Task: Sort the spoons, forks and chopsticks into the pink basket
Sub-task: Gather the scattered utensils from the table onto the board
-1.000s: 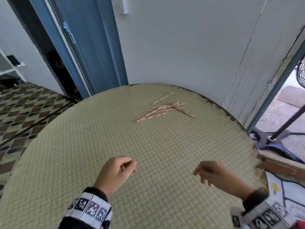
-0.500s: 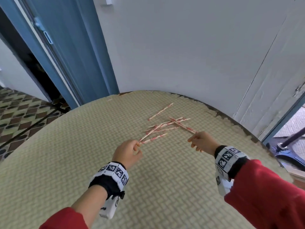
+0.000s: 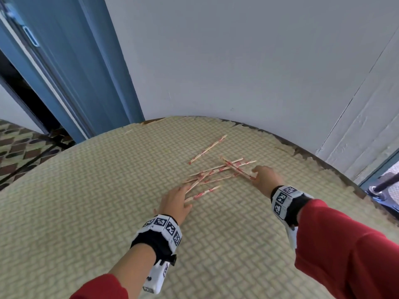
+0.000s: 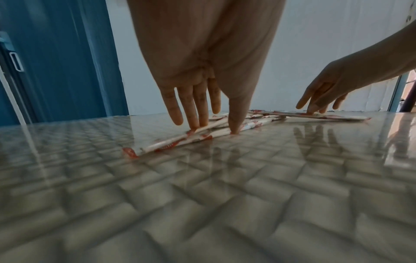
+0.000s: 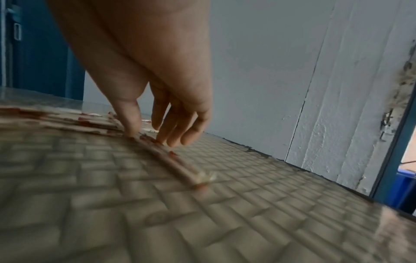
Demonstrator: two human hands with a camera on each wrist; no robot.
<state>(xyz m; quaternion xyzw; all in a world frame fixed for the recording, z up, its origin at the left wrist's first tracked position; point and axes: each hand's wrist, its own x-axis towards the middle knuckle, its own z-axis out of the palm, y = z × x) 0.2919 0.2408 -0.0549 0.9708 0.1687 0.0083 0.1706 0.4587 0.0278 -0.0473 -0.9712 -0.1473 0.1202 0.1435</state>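
Both hands were down on the bench (image 3: 86,190), a round top with a pale woven-pattern cover, at a loose heap of paper-wrapped chopsticks (image 3: 216,171) printed in red and white. The heap lay toward the far side of the bench, near the white wall (image 3: 237,61); sticks crossed each other at angles. One single chopstick (image 3: 208,149) lay apart, just beyond the heap.

Left hand (image 3: 176,201): fingers straight and spread, palm down, at the near-left end of the heap. In the left wrist view its fingertips (image 4: 195,124) and thumb pressed onto the wrapped sticks against the bench. No curl around any stick, so the grip was flat and open, holding nothing.

Right hand (image 3: 264,175): at the far-right end of the heap, fingers reaching down. In the right wrist view its thumb (image 5: 130,124) touched the bench beside a wrapped stick (image 5: 175,163) and the other fingers hung just over it on the other side, only slightly bent. Could not tell whether the grip had closed on the stick; the picture was blurred and it looked more like touching than pinching.

Red sleeves (image 3: 345,244) and marker-patterned wrist bands (image 3: 285,199) on both arms. Blue door (image 3: 64,61) to the left behind the bench.
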